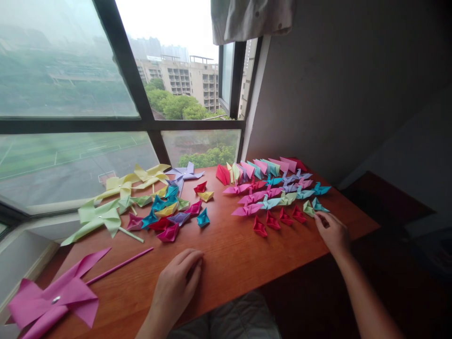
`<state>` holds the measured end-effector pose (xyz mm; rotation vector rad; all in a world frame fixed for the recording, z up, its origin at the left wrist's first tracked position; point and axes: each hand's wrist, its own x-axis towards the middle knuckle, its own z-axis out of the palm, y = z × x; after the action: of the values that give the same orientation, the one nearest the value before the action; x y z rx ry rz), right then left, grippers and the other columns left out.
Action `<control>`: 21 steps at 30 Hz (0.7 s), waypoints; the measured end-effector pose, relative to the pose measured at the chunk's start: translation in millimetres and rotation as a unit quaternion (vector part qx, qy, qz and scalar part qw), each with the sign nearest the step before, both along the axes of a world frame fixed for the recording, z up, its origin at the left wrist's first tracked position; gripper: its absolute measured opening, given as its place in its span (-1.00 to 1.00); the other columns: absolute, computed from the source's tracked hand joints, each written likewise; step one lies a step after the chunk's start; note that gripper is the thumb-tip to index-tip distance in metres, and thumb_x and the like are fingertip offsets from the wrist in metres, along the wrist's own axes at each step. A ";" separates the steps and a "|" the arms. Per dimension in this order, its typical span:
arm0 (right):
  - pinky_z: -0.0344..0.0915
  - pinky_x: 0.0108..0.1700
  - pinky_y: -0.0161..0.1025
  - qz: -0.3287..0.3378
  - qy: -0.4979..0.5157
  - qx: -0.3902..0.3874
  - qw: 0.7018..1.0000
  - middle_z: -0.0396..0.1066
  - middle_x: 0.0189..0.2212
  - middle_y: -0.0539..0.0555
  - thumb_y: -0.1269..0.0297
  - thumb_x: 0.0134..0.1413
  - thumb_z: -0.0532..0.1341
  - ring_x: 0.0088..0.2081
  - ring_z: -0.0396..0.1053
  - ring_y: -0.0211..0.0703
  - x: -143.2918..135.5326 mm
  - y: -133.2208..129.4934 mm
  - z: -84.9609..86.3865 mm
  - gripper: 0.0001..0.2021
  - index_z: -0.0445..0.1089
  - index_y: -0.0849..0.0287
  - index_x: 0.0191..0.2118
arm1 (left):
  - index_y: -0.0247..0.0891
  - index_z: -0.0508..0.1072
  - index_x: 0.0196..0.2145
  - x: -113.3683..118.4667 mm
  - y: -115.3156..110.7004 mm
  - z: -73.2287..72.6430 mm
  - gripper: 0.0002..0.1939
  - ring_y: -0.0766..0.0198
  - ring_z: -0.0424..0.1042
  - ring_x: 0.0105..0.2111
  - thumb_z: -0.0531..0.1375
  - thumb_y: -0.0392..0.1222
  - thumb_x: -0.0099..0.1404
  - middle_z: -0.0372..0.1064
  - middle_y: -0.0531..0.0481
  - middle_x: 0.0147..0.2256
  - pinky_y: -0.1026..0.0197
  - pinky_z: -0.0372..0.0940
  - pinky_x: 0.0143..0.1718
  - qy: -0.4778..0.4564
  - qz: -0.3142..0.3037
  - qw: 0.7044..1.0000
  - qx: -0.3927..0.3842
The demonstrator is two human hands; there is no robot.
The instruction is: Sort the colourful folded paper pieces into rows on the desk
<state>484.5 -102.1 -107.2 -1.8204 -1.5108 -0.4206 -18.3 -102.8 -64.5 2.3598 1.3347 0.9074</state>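
At the right end of the front row, my right hand (332, 231) has its fingers pinched at the lower edge of a teal paper boat (319, 205). Just left of it sits a light green paper boat (308, 208), followed by several red paper boats (272, 220) in the same row. My left hand (179, 274) rests near the table's front edge with its fingers curled together; nothing shows in it. Beyond it lies a loose pile of coloured paper boats (168, 232), with a single blue boat (203, 218) apart on its right.
Rows of folded paper cranes (271, 202) lie behind the boat row, with upright folded pieces (261, 165) at the back. Paper pinwheels lie on the left, including a magenta one (72, 294) and a green one (100, 217). A window (148, 125) borders the wooden table (226, 263).
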 end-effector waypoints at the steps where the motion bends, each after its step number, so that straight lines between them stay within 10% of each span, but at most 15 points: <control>1: 0.34 -0.29 -0.23 -0.003 -0.002 0.001 1.000 0.55 -0.32 0.16 0.06 0.25 0.08 -0.39 0.46 -0.11 -0.6 -0.3 0.6 -0.64 0.52 0.19 -0.25 | -0.14 0.49 -0.16 0.0 0.1 0.0 -0.81 0.22 0.55 -0.23 0.09 -0.23 0.37 0.53 -0.03 -0.19 0.26 0.43 -0.22 0.000 0.000 1.000 -0.001; 21: 0.30 -0.30 -0.20 -0.031 0.009 -0.005 0.999 0.54 -0.34 0.16 0.01 0.22 0.09 -0.42 0.44 -0.10 -0.4 -2.9 -3.2 -0.62 0.54 0.18 -0.22 | -0.15 0.49 -0.15 1.0 -1.0 2.2 -0.80 0.21 0.55 -0.23 0.06 -0.21 0.40 0.53 -0.06 -0.19 0.25 0.43 -0.20 0.013 -0.001 1.000 -0.013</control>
<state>484.2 -104.9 -110.3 -1.8775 -1.4499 -0.4266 -17.3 -103.8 -62.3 2.3594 1.3465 0.8563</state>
